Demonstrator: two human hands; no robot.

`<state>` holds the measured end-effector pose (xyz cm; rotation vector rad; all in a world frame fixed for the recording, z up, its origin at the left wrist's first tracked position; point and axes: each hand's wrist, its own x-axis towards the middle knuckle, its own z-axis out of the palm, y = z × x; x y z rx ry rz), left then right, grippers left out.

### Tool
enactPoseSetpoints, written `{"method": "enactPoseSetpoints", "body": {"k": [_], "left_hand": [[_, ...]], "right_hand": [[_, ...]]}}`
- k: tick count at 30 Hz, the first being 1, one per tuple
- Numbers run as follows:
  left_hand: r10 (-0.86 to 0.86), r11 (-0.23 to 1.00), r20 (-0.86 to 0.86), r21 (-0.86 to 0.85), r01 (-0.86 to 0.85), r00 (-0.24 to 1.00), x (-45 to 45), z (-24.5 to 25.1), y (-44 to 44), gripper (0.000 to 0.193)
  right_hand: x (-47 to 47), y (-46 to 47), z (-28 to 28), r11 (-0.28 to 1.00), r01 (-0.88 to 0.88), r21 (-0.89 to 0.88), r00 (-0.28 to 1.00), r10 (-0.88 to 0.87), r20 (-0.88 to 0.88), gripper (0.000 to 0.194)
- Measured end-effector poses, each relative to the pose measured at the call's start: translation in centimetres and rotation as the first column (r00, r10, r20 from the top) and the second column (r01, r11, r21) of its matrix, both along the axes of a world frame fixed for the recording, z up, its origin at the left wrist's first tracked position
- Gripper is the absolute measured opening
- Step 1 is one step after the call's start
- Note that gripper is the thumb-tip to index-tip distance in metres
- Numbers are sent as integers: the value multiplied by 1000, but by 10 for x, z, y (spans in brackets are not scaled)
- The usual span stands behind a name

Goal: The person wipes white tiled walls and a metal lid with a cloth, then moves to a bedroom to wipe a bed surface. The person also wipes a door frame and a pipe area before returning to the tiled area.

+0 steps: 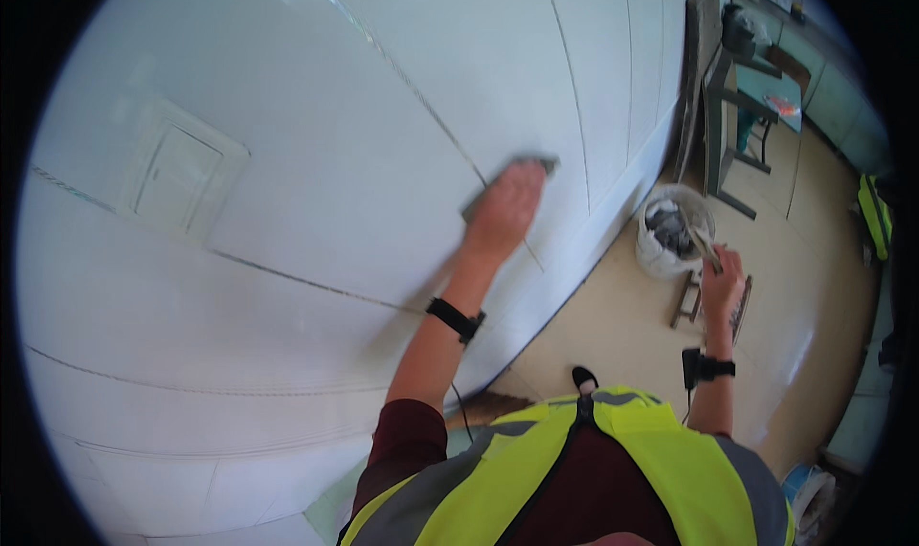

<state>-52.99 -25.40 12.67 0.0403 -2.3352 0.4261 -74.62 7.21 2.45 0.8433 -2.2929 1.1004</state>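
Against the white panelled wall point(359, 187) my left hand point(505, 208) presses a flat, dark pad or float point(474, 203), mostly hidden under the palm and slightly blurred. A patterned joint line in the wall runs beneath it. Away from the wall, my right hand point(722, 282) grips the handle of a scraper or trowel point(707, 250), whose far end points toward a white bucket point(657, 255) on the floor. Grey and white lumpy material point(669, 230) lies inside the bucket. Both wrists carry black bands.
A white framed hatch point(179, 178) is set in the wall at left. Beyond the bucket, dark boards point(696, 65) and an upturned-looking wooden frame point(718, 137) lean by the wall. A small rack or stool point(689, 302) stands below my right hand. Cabinets point(836, 108) line the far side.
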Motion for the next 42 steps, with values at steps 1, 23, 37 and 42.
{"method": "enactPoseSetpoints", "body": {"k": [1,23,37,42], "left_hand": [[77,981,132,-186,-52,988,1,-19,-1,38],[357,809,-490,-262,-526,795,94,168,19,29],[-38,940,-240,-337,-47,970,-105,169,-76,23],[153,899,131,-431,-82,980,-82,-5,-80,7]], "right_hand": [[-2,3,-2,1000,6,7,1000,-6,22,26],[4,-18,1,986,-110,-127,994,107,-31,29],[-5,8,-33,986,155,-54,988,-155,12,24],[-5,11,-32,985,175,11,984,-175,19,24]]}}
